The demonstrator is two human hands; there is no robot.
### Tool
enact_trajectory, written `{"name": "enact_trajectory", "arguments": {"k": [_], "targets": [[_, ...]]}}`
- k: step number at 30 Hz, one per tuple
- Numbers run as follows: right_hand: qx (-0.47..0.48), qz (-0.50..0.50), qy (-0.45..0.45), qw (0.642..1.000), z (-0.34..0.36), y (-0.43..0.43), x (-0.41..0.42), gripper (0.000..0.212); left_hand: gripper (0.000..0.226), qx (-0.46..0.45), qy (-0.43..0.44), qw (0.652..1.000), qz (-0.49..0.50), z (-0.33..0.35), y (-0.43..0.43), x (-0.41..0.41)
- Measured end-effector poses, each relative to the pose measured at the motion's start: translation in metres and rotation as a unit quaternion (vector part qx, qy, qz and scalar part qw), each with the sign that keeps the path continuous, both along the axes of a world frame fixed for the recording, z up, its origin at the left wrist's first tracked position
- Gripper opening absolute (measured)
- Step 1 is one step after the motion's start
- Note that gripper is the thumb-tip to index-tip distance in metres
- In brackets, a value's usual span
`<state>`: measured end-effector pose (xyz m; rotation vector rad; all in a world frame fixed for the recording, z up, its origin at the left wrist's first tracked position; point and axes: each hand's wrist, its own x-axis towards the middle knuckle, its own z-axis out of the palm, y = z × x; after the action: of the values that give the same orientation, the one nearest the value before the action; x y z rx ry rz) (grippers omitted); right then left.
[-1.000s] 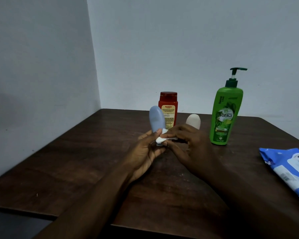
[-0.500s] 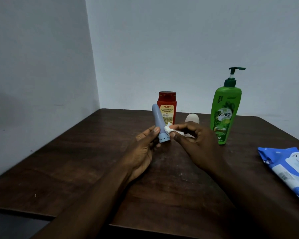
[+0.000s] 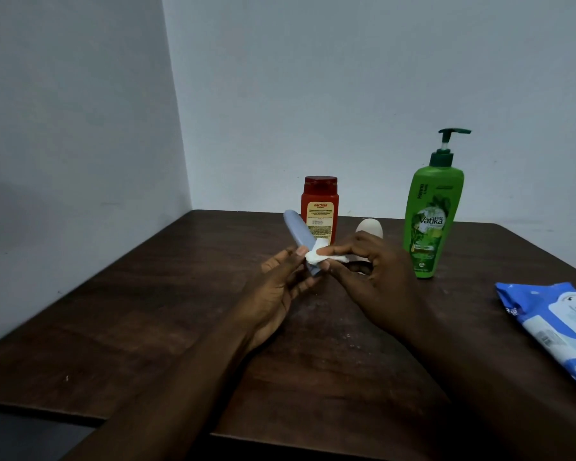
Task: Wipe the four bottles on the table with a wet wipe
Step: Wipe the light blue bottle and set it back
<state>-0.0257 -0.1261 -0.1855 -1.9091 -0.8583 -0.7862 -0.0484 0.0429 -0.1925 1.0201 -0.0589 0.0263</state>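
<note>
At frame centre, the left hand (image 3: 276,287) gripped the blue bottle (image 3: 300,239) while the right hand (image 3: 376,277) pinched the wet wipe (image 3: 316,256) against it; wiping underway, probably rotating next.

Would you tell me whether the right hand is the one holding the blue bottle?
No, the left hand holds the blue bottle, while the right hand pinches a white wipe against it.

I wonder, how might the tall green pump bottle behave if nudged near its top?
The green pump bottle stands tall on a narrow base, so it would probably tip rather than slide. Its glossy plastic may feel slippery.
</note>
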Motion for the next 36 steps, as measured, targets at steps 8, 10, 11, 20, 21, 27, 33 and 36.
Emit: {"name": "enact_trajectory", "arguments": {"k": [8,10,11,20,21,27,33,36], "targets": [[0.151,0.073,0.24,0.956,0.003,-0.003,0.004,0.016,0.028,-0.051,-0.011,0.998,-0.019,0.001,0.002,0.0],[0.204,0.092,0.307,0.925,0.002,-0.002,0.006,0.017,0.031,-0.058,-0.007,0.998,-0.025,0.001,0.001,-0.001],[0.222,0.096,0.335,0.911,0.001,-0.001,0.007,0.016,0.032,-0.063,-0.004,0.998,-0.027,0.001,0.001,-0.001],[0.016,-0.024,0.105,0.994,0.0,-0.003,0.002,0.018,0.037,-0.061,0.001,0.998,-0.021,-0.001,0.002,0.0],[0.005,-0.025,0.074,0.997,0.0,-0.002,0.0,0.019,0.038,-0.058,0.0,0.998,-0.022,-0.001,0.002,-0.001],[-0.039,-0.046,0.001,0.998,0.0,0.0,-0.002,0.025,0.056,-0.019,-0.006,1.0,-0.024,-0.003,0.003,-0.001],[0.08,-0.017,0.193,0.978,0.003,-0.003,0.0,0.013,0.05,-0.049,0.001,0.998,-0.03,-0.003,0.003,0.0],[0.103,0.009,0.29,0.951,-0.001,-0.006,0.007,0.015,0.045,-0.057,0.002,0.998,-0.038,-0.002,0.003,-0.001]]}}
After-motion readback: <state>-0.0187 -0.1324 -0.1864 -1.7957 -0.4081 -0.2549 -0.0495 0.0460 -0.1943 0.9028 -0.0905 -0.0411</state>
